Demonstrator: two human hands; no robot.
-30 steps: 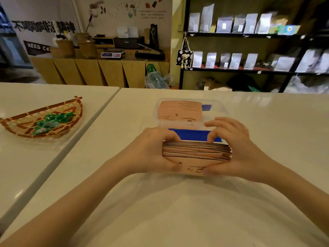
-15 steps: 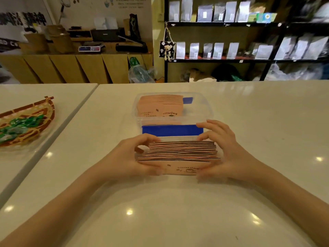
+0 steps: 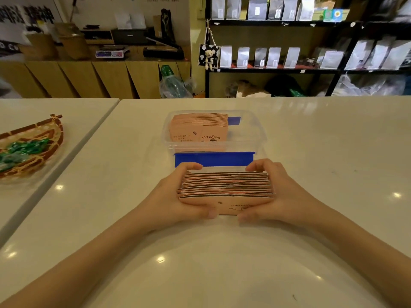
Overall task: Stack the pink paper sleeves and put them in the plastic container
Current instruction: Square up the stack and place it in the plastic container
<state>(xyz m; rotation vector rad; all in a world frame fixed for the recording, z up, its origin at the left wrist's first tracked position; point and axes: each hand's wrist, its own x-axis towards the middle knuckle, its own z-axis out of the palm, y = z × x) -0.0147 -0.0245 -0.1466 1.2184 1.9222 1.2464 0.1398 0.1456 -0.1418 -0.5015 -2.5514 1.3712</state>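
1. Two bare forearms are reaching in from 7 and 5 o'clock over the white table [image 3: 200,274], meeting at a stack of pink paper sleeves [image 3: 225,190] near the middle of the view.
2. The left hand [image 3: 175,196] is gripping the stack's left end, thumb lying along the near face and fingers curling over the far top edge.
3. The right hand [image 3: 278,192] is doing the same at the right end, so the stack is being pressed between both hands, standing on edge with its printed face toward the person.
4. Just beyond, at 12 o'clock, the clear plastic container [image 3: 258,138] is sitting on the table with a blue clip [image 3: 213,158] along its near side; whether the stack is touching it is unclear.
5. Inside it, toward the left, more pink sleeves [image 3: 198,130] are leaning upright.
6. At 9 o'clock, on the neighbouring table, a woven basket [image 3: 51,138] is holding green-wrapped pieces [image 3: 20,150].
7. Far off, shelves [image 3: 278,68] are carrying pale bags.
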